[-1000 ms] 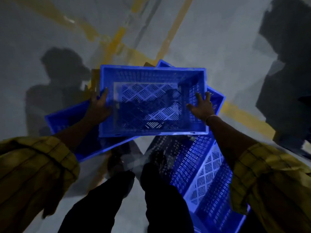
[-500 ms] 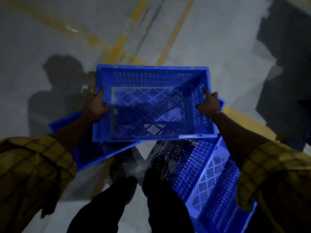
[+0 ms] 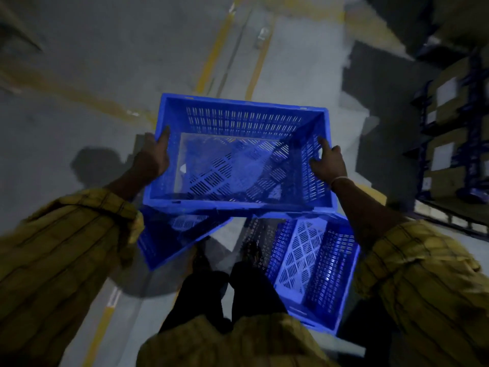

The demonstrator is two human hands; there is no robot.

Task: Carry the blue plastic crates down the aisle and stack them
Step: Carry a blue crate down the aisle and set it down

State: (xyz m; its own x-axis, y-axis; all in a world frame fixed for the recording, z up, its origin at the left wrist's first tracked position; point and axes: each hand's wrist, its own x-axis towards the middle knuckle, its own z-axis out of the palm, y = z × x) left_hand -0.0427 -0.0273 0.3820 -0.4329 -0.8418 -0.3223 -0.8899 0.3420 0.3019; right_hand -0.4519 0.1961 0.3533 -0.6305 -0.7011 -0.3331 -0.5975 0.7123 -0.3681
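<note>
sleeves of yellow checked cloth are filling the near corners of the view, and dark trouser legs are showing between them. just past the legs, two blue crates are lying on the floor: a crate on the right with its pale slotted base showing, and a tilted crate on the left, partly covered from above. over both, the held crate is hanging level and open side up, its long axis running left to right across the body. the left hand is closing on the left short wall, thumb hooked over the rim, and the right hand is clasping the right short wall, one finger lying up along the inside; both are gripping the crate, neither is spread free. the hands are sitting about equally far out, so the load is looking balanced. farther on, the grey floor with yellow lines is stretching away down the aisle, and shelving with boxes is standing on the right. any stacking would likely mean turning the long axis to match a crate below.
</note>
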